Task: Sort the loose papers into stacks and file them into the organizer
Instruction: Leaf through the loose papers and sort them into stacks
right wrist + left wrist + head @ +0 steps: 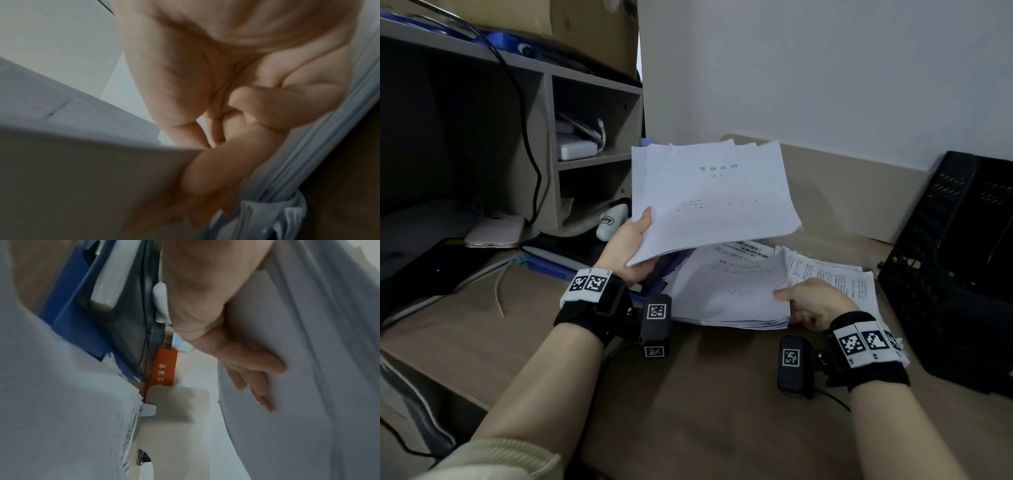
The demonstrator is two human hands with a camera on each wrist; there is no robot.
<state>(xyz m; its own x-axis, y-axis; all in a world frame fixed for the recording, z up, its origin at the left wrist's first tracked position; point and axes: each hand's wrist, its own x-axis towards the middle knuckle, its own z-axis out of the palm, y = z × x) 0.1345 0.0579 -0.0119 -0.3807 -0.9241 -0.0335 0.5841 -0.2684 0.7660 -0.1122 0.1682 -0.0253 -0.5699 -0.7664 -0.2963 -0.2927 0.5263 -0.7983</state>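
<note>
Both hands on papers above a cluttered worktop.

The left hand holds a sheaf of papers lifted clear of the worktop, thumb on top and fingers spread flat underneath. The right hand pinches the near right corner of a thicker stack lying on the worktop, thumb on its top sheet and fingers curled at its edge. More printed sheets lie spread beside and partly under that stack, towards the right. The black mesh organizer stands at the right edge of the worktop, just beside those sheets. A shelf unit stands at the left, with a blue folder lying in front of it.
</note>
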